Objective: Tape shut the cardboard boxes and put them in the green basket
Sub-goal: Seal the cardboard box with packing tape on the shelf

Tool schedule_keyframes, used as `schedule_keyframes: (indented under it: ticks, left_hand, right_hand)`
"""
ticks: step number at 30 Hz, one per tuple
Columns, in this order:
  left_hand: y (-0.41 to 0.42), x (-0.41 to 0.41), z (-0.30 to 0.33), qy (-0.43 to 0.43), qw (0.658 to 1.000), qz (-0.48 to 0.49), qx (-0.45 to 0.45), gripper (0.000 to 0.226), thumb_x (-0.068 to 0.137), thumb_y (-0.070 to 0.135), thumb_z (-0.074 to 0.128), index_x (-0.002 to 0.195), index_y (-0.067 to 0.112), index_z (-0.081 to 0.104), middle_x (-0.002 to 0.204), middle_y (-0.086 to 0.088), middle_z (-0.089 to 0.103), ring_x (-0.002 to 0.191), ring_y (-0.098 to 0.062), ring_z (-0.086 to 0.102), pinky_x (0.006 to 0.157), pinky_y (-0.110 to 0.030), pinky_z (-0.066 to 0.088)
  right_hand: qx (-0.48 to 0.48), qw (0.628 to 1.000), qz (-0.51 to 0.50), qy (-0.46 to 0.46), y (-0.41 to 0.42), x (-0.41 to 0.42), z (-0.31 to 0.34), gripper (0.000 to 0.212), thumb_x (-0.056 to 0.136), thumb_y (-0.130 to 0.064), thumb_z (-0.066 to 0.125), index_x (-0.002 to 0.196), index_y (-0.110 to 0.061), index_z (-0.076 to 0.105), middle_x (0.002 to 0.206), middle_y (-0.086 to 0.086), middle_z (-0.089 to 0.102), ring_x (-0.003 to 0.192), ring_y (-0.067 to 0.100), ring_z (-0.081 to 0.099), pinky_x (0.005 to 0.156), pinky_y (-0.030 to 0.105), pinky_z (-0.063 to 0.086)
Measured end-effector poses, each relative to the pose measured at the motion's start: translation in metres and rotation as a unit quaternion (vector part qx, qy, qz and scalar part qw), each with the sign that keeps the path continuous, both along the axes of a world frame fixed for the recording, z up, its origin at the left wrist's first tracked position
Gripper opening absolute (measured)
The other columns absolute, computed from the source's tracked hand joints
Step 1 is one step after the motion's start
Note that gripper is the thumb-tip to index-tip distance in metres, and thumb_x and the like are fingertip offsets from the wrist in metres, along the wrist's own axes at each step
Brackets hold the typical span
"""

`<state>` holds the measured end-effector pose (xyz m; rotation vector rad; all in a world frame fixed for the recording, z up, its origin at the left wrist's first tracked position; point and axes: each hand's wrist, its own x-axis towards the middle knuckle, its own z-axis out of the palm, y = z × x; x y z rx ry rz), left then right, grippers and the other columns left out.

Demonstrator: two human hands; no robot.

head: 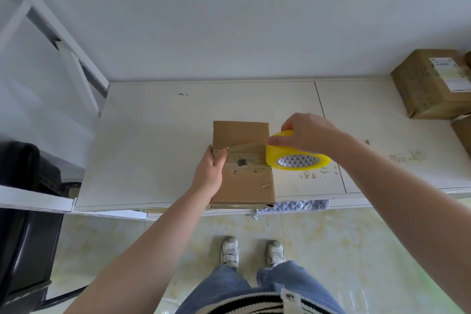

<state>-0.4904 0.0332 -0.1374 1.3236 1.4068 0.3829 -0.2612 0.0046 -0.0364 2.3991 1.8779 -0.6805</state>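
Observation:
A flat brown cardboard box (243,135) lies on the white table (153,135), its near end at the table's front edge. A strip of clear tape runs across its top from left to right. My left hand (211,171) rests on the box's left edge, thumb pressing the tape's end down. My right hand (305,135) grips a yellow tape roll (297,158) held just past the box's right edge. No green basket is in view.
More taped cardboard boxes (433,84) stand at the table's far right by the wall. A black chair (23,211) stands left of the table, with a white ladder-like frame (63,41) behind it. A quilted cloth (300,205) hangs under the front edge.

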Motion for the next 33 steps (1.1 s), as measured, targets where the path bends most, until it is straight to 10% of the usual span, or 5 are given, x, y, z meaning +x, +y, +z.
schedule_keyframes:
  ticks: [4,17,23,28,33]
  left_hand:
    - [-0.003,-0.001,-0.006,0.001,0.999,0.034,0.022,0.04,0.103,0.038,0.04,0.13,0.013,0.055,0.117,-0.003,0.064,0.112,-0.025,0.057,0.086,-0.029,0.038]
    - [-0.003,-0.001,-0.013,0.048,0.995,-0.002,0.082,0.031,0.104,0.034,0.038,0.124,0.019,0.058,0.091,0.012,0.06,0.094,-0.022,0.059,0.074,-0.028,0.036]
    - [-0.004,-0.001,-0.009,0.112,0.989,-0.045,0.082,0.057,0.105,0.04,0.032,0.155,0.015,0.022,0.15,-0.005,0.044,0.133,-0.026,0.046,0.102,-0.033,0.038]
    - [-0.005,0.021,0.009,0.308,0.847,-0.183,0.393,0.066,0.102,0.03,0.033,0.156,0.012,-0.001,0.163,-0.013,-0.005,0.151,-0.03,0.001,0.122,-0.047,0.003]
    - [-0.003,0.054,-0.003,0.337,0.776,-0.346,0.407,0.072,0.099,0.054,0.008,0.153,0.014,-0.019,0.16,-0.006,-0.027,0.147,-0.026,-0.025,0.122,-0.049,-0.003]
  right_hand:
    - [-0.022,1.0,0.007,0.007,0.007,-0.002,0.002,0.059,0.072,-0.08,0.055,0.073,-0.022,0.065,0.065,-0.003,0.06,0.061,0.012,0.056,0.052,0.025,0.037]
    - [-0.086,0.994,-0.025,-0.062,-0.002,0.023,-0.032,0.066,0.062,-0.089,0.054,0.072,-0.023,0.061,0.066,-0.006,0.059,0.061,0.009,0.053,0.052,0.025,0.034]
    - [-0.091,0.994,-0.065,-0.008,-0.015,0.02,-0.065,0.067,0.067,-0.085,0.055,0.068,-0.018,0.062,0.062,-0.003,0.06,0.059,0.012,0.055,0.052,0.026,0.038]
    - [-0.09,0.994,-0.064,-0.005,-0.013,0.021,-0.068,0.068,0.069,-0.085,0.054,0.07,-0.018,0.063,0.063,-0.003,0.06,0.06,0.011,0.055,0.051,0.025,0.036]
    - [-0.091,0.994,-0.055,-0.021,-0.013,0.02,-0.07,0.068,0.069,-0.087,0.051,0.068,-0.019,0.059,0.062,-0.005,0.057,0.06,0.009,0.052,0.051,0.025,0.032]
